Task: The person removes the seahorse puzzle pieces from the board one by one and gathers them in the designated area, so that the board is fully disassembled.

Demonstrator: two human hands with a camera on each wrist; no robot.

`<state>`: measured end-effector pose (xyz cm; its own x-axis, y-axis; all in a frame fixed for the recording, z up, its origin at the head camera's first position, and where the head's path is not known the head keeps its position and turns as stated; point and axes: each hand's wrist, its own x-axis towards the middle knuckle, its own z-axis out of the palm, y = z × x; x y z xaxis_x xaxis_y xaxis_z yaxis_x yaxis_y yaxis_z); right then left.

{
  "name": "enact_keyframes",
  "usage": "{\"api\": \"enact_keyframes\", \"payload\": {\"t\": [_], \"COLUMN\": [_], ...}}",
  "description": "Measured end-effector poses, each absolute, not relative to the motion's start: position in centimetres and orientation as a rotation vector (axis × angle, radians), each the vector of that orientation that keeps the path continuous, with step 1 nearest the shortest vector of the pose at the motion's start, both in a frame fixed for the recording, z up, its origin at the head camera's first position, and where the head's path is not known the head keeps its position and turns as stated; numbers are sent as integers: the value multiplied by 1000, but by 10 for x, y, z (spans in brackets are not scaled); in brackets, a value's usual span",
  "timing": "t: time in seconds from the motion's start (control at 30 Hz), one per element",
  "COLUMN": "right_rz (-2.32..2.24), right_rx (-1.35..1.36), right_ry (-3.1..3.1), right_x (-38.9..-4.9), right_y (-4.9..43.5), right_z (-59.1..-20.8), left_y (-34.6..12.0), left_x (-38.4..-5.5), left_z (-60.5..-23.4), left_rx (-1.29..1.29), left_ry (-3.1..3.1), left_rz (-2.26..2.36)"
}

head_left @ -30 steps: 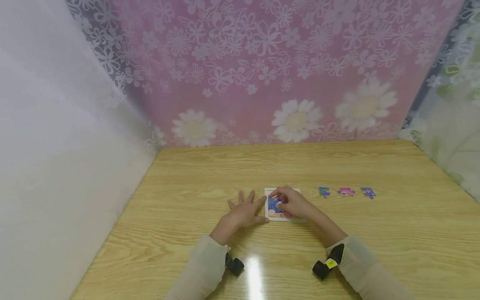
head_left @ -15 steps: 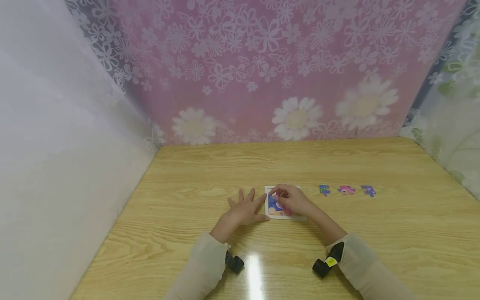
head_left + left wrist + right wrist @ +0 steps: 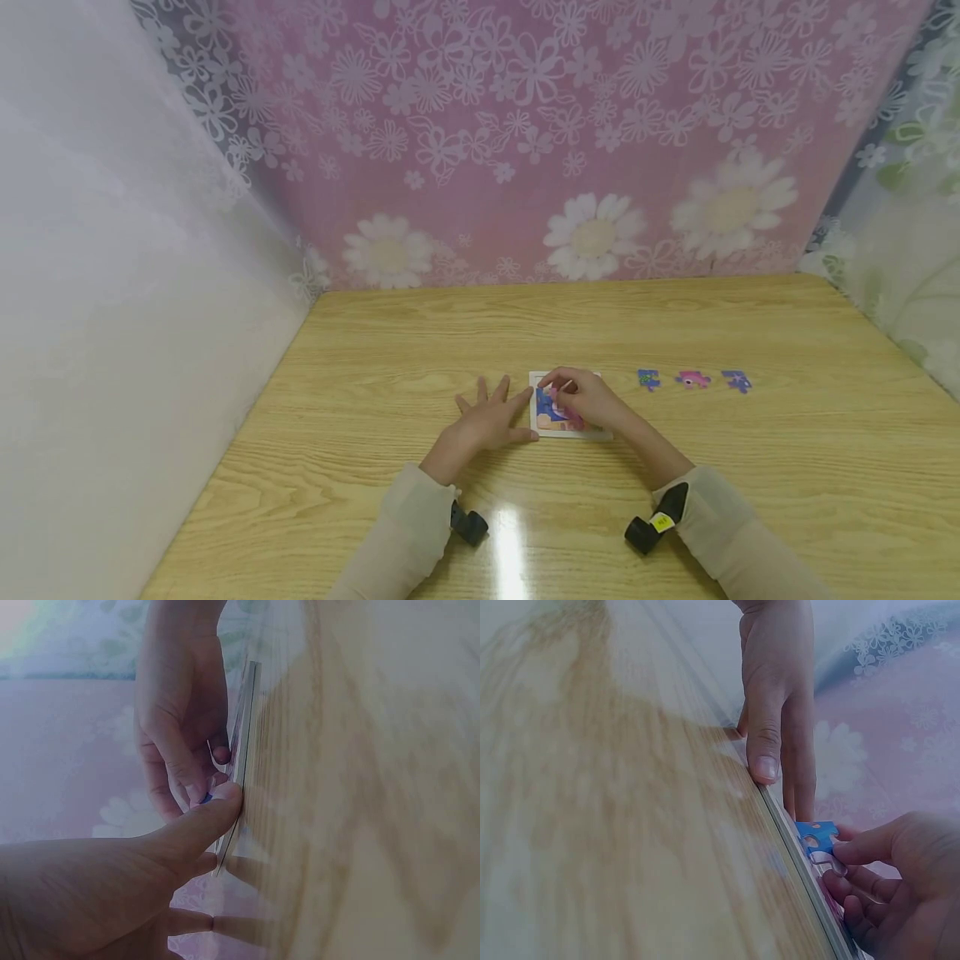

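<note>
A small jigsaw puzzle board with a white border [image 3: 570, 434] lies on the table in the head view. My left hand [image 3: 483, 425] is spread flat at the board's left side, with thumb and forefinger touching its border. My right hand [image 3: 592, 402] is over the board and pinches a puzzle piece between thumb and fingers. In the right wrist view that puzzle piece [image 3: 819, 835] shows a blue part and a pale pink part, tilted up from the board. Blue, pink and orange artwork shows on the board's left and lower parts; my right hand covers much of the rest.
To the right of the board, three loose puzzle pieces lie in a row: a blue and green piece [image 3: 648, 380], a pink piece with an eye [image 3: 693, 380] and a blue-purple piece [image 3: 738, 382]. A pink flowered curtain [image 3: 480, 183] hangs behind the wooden table [image 3: 360, 350].
The right hand's fingertips have shifted slightly over the board, and the pinched puzzle piece has moved a little with them. The left hand stays at the border; the loose pieces have not moved.
</note>
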<state>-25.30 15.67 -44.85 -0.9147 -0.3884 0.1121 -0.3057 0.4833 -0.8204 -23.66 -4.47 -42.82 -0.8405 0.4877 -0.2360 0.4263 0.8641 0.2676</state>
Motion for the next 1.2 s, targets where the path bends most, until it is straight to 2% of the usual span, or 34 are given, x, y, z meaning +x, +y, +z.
{"api": "enact_keyframes", "payload": {"t": [0.63, 1.2], "right_rz": [-1429, -1391], "right_rx": [-533, -656], "right_ry": [2620, 2671], "right_x": [-249, -254], "right_y": [154, 172], "right_z": [-444, -433], "left_y": [-45, -45], "left_x": [-235, -234], "left_z": [-427, -425], "left_rx": [687, 675], "left_ry": [2739, 2734], "left_rz": [287, 289]}}
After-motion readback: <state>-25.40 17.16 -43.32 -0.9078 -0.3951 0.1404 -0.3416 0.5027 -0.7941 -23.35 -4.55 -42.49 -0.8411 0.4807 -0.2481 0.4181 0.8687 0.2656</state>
